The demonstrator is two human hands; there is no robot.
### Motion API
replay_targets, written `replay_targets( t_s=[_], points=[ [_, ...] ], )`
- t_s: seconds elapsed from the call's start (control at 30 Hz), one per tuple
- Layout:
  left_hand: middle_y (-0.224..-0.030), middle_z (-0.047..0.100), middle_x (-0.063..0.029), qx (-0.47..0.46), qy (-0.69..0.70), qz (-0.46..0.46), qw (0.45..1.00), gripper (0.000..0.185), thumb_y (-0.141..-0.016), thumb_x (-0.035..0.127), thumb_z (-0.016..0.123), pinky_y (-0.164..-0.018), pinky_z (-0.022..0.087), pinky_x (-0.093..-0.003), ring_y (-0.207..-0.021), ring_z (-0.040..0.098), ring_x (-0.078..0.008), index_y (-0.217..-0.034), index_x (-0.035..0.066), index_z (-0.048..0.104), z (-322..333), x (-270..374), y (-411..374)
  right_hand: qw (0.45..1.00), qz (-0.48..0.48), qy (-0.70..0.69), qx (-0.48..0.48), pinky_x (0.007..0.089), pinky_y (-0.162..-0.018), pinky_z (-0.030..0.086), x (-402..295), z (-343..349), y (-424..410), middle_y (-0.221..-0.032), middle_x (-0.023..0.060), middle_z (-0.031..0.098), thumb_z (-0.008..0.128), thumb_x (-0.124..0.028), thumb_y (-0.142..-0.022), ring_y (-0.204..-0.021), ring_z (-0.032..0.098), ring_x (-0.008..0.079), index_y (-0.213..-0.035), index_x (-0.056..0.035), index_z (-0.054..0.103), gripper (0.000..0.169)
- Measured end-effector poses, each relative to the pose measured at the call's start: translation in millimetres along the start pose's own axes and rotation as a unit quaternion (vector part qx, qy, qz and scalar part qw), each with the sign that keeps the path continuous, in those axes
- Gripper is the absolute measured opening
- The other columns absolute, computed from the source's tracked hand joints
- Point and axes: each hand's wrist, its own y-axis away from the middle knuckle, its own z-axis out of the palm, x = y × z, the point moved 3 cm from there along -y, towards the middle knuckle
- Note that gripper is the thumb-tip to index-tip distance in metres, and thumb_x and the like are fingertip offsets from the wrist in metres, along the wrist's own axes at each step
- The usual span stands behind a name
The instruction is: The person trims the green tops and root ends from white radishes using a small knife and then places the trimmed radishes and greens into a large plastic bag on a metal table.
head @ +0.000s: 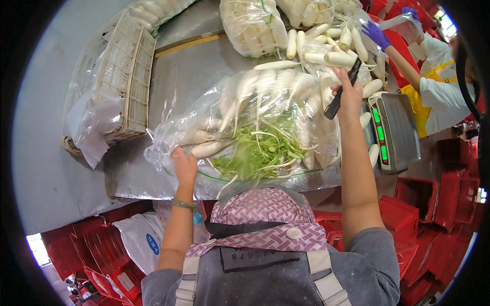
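Note:
A large clear plastic bag (214, 103) lies on the metal worktop before me, with several white radishes (268, 82) and cut green leaves (260, 149) in it. At the bag's lower left, my left hand (185, 164) grips the film beside a radish; its fingertips are partly hidden. My right hand (349, 93) is raised over the bag's right side, closed around a long black tool (334, 107). What kind of tool this is cannot be made out.
A digital scale (396, 132) with green displays stands at right. Loose radishes (340, 59) and a filled bag (254, 30) lie at the back. Cream plastic crates (132, 72) stand left. A co-worker's purple-gloved hand (377, 36) reaches in from upper right. Red crates (415, 197) surround the worktop.

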Motion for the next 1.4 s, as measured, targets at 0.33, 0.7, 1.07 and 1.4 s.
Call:
replay_targets(
  t_s=[0.33, 0.7, 1.07, 1.4],
  points=[
    [-0.093, 0.063, -0.0281, -0.238, -0.106, -0.037, 0.965, 0.040, -0.085, 0.033, 0.050, -0.084, 0.046, -0.0488, -0.090, 0.061, -0.0415, -0.093, -0.003, 0.064, -5, -18, -47, 0.969, 0.139, 0.048, -0.199, 0.0177, -0.051, 0.041, 35, 12, 112, -0.096, 0.0078, 0.069, 0.061, -0.014, -0.088, -0.055, 0.050, 0.0050, -0.116, 0.0016, 0.055, 0.033],
    [-0.109, 0.063, -0.0205, -0.404, -0.203, -0.003, 0.892, 0.040, -0.080, 0.026, 0.046, -0.091, 0.045, -0.0426, -0.103, 0.060, -0.0350, -0.107, 0.003, 0.064, 26, -11, -83, 0.951, 0.226, 0.101, -0.188, 0.0176, -0.053, 0.041, 63, -43, 161, -0.090, 0.0052, 0.068, 0.060, -0.012, -0.088, -0.058, 0.051, 0.0040, -0.112, -0.0010, 0.056, 0.027],
    [-0.116, 0.059, -0.0204, -0.418, -0.113, -0.004, 0.901, 0.058, -0.079, 0.047, 0.056, -0.094, 0.043, -0.0411, -0.108, 0.056, -0.0355, -0.120, 0.005, 0.056, 30, -46, -63, 0.933, 0.269, 0.055, -0.232, 0.0183, -0.053, 0.040, 69, -7, 196, -0.087, 0.0047, 0.067, 0.058, -0.012, -0.090, -0.058, 0.050, 0.0043, -0.110, -0.0028, 0.056, 0.022],
    [-0.120, 0.059, -0.0155, -0.462, 0.025, 0.010, 0.886, 0.062, -0.072, 0.042, 0.068, -0.093, 0.044, -0.0369, -0.109, 0.057, -0.0294, -0.121, 0.006, 0.056, 13, -21, -79, 0.934, 0.261, 0.048, -0.238, 0.0179, -0.055, 0.037, 64, 4, 209, -0.087, 0.0051, 0.066, 0.060, -0.012, -0.088, -0.060, 0.048, 0.0047, -0.109, -0.0016, 0.057, 0.024]
  ],
)
